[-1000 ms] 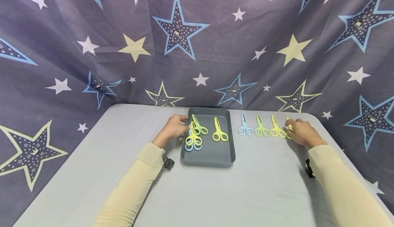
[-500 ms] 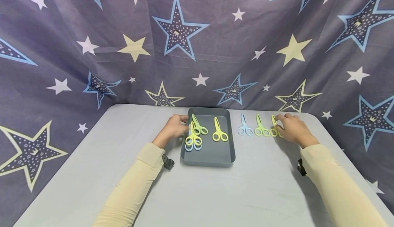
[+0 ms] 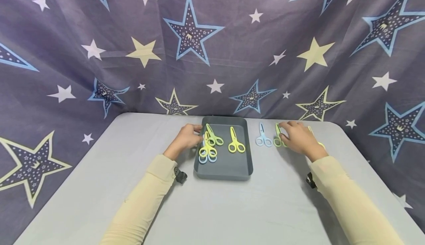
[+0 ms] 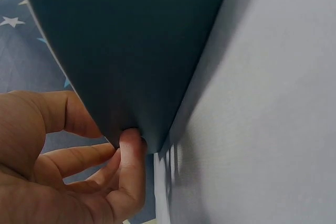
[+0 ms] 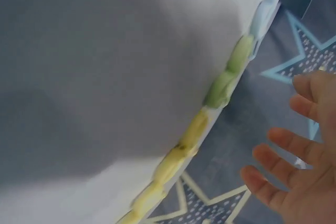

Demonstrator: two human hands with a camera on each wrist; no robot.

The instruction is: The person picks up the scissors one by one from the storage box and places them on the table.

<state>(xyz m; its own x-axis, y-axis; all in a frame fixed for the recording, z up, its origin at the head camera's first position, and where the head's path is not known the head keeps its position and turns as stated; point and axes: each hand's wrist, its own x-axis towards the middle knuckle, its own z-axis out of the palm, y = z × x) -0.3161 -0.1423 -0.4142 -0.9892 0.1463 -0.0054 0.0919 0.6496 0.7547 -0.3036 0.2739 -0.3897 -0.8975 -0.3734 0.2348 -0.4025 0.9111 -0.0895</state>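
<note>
My left hand [image 3: 187, 136] holds the left rim of a grey tray [image 3: 224, 176]; in the left wrist view, its fingers pinch the tray wall [image 4: 131, 51] near a corner. My right hand [image 3: 298, 138] is over the row of scissors on the right, its fingers spread and holding nothing in the right wrist view. It partly covers green scissors [image 3: 278, 127], with light blue scissors [image 3: 263, 136] to their left. At its right, yellow scissors [image 3: 310, 129] peek out; another yellow pair [image 5: 170, 163], hidden from the head view, shows in the right wrist view.
Inside the tray, yellow scissors [image 3: 234, 138] lie alone at the right. Green scissors [image 3: 211, 134], yellow scissors [image 3: 207, 144] and blue scissors [image 3: 202, 160] overlap at its left. A star-patterned curtain [image 3: 232, 53] stands behind the white table [image 3: 232, 211].
My right hand has moved left along the row, from the rightmost yellow scissors to above the green pair. The scissors stay where they lay. My left hand has kept its hold on the tray.
</note>
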